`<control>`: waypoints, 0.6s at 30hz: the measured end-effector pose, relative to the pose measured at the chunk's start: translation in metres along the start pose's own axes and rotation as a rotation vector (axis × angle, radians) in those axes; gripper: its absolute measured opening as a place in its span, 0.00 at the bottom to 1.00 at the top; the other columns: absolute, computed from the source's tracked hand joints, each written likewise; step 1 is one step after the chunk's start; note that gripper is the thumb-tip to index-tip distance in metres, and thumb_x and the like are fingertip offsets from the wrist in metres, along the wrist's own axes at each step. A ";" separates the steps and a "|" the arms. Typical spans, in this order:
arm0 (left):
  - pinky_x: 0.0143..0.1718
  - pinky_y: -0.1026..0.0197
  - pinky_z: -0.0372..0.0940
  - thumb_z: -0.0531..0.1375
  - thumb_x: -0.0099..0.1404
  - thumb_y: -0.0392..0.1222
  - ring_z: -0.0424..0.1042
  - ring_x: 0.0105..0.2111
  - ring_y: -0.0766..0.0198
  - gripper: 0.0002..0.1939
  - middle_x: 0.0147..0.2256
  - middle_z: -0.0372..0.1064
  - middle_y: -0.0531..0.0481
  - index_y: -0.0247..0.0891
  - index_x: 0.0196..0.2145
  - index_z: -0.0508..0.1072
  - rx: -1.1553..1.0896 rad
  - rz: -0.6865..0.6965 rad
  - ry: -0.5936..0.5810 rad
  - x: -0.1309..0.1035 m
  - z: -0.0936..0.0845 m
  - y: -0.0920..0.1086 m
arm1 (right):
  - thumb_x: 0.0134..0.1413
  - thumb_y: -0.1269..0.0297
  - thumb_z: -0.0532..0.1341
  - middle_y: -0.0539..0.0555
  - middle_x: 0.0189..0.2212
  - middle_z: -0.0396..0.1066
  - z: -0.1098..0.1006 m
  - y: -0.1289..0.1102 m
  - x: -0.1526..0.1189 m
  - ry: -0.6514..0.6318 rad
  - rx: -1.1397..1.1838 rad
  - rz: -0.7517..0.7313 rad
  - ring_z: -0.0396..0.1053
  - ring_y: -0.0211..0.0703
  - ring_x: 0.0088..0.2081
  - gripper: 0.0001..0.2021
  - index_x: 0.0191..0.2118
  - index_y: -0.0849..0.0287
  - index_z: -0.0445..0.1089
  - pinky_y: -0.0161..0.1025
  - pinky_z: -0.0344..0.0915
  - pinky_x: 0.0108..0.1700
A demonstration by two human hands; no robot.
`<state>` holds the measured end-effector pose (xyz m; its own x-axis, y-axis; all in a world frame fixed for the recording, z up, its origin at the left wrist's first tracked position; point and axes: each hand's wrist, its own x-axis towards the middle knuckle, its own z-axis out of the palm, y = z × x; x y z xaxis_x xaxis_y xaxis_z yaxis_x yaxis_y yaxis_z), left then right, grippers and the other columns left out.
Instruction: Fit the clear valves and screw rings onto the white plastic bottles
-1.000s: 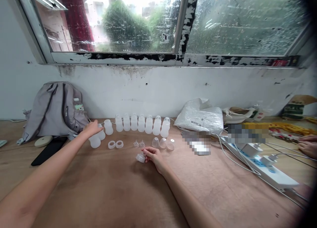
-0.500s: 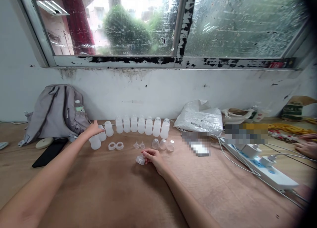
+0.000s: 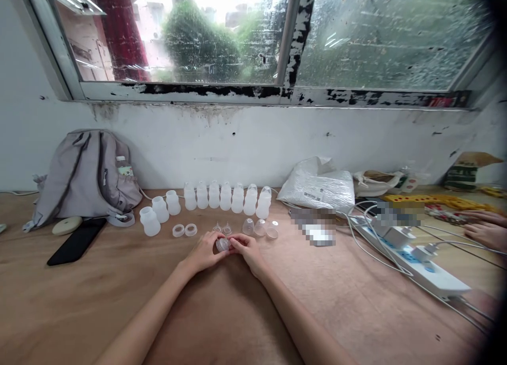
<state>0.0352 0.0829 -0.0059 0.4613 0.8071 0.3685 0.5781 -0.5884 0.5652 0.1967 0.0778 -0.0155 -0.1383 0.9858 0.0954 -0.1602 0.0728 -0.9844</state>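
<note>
My left hand (image 3: 205,253) and my right hand (image 3: 246,251) meet over the wooden table, both closed on a clear baby bottle nipple in its collar ring (image 3: 222,244). Just behind my fingers lie two loose nipples (image 3: 227,229), partly covered. Two white collar rings (image 3: 190,230) rest to their left, and three clear caps (image 3: 260,227) stand to their right. Three frosted baby bottles without tops (image 3: 150,222) stand at the left. Along the back runs a row of several capped bottles (image 3: 237,198).
At the left are a grey backpack (image 3: 85,175), a black phone (image 3: 77,242) and a round cream object (image 3: 67,226). A plastic parcel (image 3: 325,190) lies against the wall. To the right, cables trail from a power strip (image 3: 431,270); another person's hand (image 3: 487,230) shows beyond it.
My left hand has come from the open bottles at the left to the nipple and ring, closing on them beside my right hand. My right hand stays near the same place.
</note>
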 end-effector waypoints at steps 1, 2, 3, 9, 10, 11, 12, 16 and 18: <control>0.42 0.56 0.60 0.58 0.53 0.47 0.64 0.40 0.58 0.16 0.38 0.66 0.47 0.41 0.40 0.66 -0.008 -0.007 0.016 0.002 0.004 -0.001 | 0.40 0.57 0.62 0.51 0.23 0.68 0.000 0.001 0.000 0.008 -0.034 -0.012 0.65 0.38 0.24 0.12 0.30 0.60 0.70 0.36 0.63 0.27; 0.41 0.56 0.60 0.58 0.53 0.46 0.65 0.39 0.59 0.15 0.37 0.67 0.48 0.41 0.39 0.67 -0.011 -0.008 0.035 0.003 0.007 -0.002 | 0.40 0.57 0.61 0.49 0.21 0.67 0.000 0.003 0.000 0.015 -0.087 -0.025 0.64 0.37 0.22 0.12 0.31 0.60 0.69 0.35 0.62 0.25; 0.41 0.56 0.60 0.59 0.53 0.45 0.65 0.38 0.59 0.15 0.37 0.67 0.48 0.41 0.39 0.67 -0.010 -0.004 0.051 0.004 0.008 -0.004 | 0.41 0.58 0.61 0.48 0.19 0.66 0.000 0.004 0.001 0.022 -0.153 -0.041 0.62 0.35 0.20 0.11 0.31 0.59 0.69 0.34 0.61 0.23; 0.40 0.54 0.59 0.59 0.53 0.46 0.64 0.38 0.57 0.16 0.36 0.68 0.46 0.41 0.41 0.68 0.060 0.011 0.083 0.003 0.010 -0.009 | 0.42 0.64 0.57 0.47 0.16 0.64 0.005 0.013 0.008 0.072 -0.411 -0.145 0.60 0.34 0.18 0.06 0.29 0.58 0.67 0.31 0.56 0.21; 0.40 0.54 0.59 0.59 0.53 0.46 0.64 0.38 0.57 0.16 0.36 0.68 0.46 0.41 0.41 0.68 0.067 0.015 0.087 0.002 0.010 -0.009 | 0.42 0.65 0.57 0.46 0.16 0.63 0.006 0.014 0.010 0.092 -0.437 -0.154 0.59 0.33 0.18 0.05 0.28 0.58 0.67 0.31 0.56 0.20; 0.41 0.54 0.59 0.59 0.53 0.47 0.64 0.38 0.57 0.17 0.36 0.68 0.46 0.41 0.41 0.68 0.073 0.018 0.091 0.002 0.010 -0.009 | 0.41 0.67 0.56 0.46 0.16 0.63 0.007 0.014 0.013 0.112 -0.462 -0.160 0.59 0.33 0.17 0.04 0.27 0.58 0.67 0.30 0.55 0.20; 0.41 0.54 0.59 0.59 0.53 0.47 0.64 0.38 0.57 0.17 0.36 0.68 0.46 0.41 0.41 0.68 0.079 0.019 0.095 0.002 0.010 -0.009 | 0.40 0.68 0.55 0.45 0.16 0.63 0.008 0.014 0.016 0.125 -0.481 -0.160 0.58 0.32 0.17 0.04 0.26 0.58 0.66 0.30 0.54 0.19; 0.41 0.54 0.59 0.59 0.53 0.47 0.64 0.38 0.57 0.17 0.36 0.69 0.47 0.40 0.40 0.68 0.074 0.001 0.110 0.002 0.009 -0.011 | 0.38 0.70 0.53 0.44 0.13 0.60 0.010 0.010 0.024 0.077 -0.453 -0.097 0.54 0.30 0.12 0.04 0.23 0.59 0.64 0.29 0.49 0.15; 0.42 0.54 0.59 0.60 0.51 0.47 0.64 0.38 0.57 0.18 0.36 0.68 0.48 0.41 0.41 0.68 0.053 -0.010 0.113 0.003 0.008 -0.012 | 0.38 0.70 0.52 0.43 0.11 0.59 0.010 0.008 0.025 0.052 -0.417 -0.079 0.54 0.30 0.11 0.04 0.22 0.59 0.64 0.29 0.49 0.14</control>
<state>0.0348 0.0920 -0.0179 0.3780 0.8113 0.4459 0.6186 -0.5797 0.5303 0.1819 0.1017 -0.0190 -0.0902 0.9802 0.1762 0.2418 0.1932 -0.9509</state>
